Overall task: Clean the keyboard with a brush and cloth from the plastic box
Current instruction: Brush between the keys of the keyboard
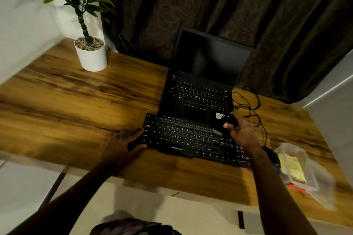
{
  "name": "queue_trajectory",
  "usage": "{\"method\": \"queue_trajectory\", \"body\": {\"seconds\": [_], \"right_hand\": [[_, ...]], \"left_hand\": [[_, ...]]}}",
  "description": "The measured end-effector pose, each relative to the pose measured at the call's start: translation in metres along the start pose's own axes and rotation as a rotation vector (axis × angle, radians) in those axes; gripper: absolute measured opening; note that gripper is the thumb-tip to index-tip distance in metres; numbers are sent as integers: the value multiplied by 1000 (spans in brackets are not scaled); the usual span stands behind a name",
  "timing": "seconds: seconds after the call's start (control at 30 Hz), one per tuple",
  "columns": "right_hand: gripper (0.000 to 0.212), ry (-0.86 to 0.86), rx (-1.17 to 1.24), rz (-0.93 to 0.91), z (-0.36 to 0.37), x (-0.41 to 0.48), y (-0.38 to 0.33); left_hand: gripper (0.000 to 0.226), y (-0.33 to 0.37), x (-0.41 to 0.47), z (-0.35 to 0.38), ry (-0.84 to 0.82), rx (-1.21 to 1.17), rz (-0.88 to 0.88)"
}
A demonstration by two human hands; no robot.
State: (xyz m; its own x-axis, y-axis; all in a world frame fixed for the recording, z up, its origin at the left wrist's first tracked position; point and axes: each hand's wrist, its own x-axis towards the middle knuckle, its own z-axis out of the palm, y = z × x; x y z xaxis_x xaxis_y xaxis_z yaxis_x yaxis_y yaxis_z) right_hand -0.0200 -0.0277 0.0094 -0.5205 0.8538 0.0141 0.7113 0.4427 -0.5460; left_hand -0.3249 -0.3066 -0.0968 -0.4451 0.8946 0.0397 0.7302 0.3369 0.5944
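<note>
While the person's forearms reached in from the near edge of the wooden desk (80,101), the clear plastic box (315,175) sat at the near right. A yellow cloth (291,167) lay inside it, not yet taken out and probably kept for wiping after the brushing. A black mouse (273,157) lay just beside the box, partly hidden by the right forearm.

Further in, the left hand (125,144) held the left end of the black keyboard (181,137) between thumb and fingers, with the palm down on the wood, likely to stop the board sliding under the strokes. The right hand (241,132) curled round the dark handle of a brush (217,131). It was angled so that the pale bristles pointed down and left onto the keys right of centre, a slant that should flick dust out of the gaps.

Behind the keyboard and touching its far edge stood an open laptop (200,91) with a dark screen, and loose black cables (250,105) trailed to its right. A potted plant (91,53) stood at the far left corner, well apart from the work, before a brown curtain (229,2).
</note>
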Motion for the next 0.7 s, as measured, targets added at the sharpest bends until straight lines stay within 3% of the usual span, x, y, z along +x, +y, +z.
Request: {"method": "queue_trajectory", "body": {"seconds": [0.13,0.33,0.5,0.7], "right_hand": [[30,-65,52,-77,-5,2,-16],[36,-66,-4,-40,-33,-1,18],[40,-51,-63,40,-43,-6,33],[37,-80,-27,-59,-20,-7,9]], "left_hand": [[75,-4,1,1,30,-14,54],[81,-1,-1,1,54,-24,83],[89,-1,-1,0,35,-7,43],[90,11,-4,-6,9,-12,-34]]}}
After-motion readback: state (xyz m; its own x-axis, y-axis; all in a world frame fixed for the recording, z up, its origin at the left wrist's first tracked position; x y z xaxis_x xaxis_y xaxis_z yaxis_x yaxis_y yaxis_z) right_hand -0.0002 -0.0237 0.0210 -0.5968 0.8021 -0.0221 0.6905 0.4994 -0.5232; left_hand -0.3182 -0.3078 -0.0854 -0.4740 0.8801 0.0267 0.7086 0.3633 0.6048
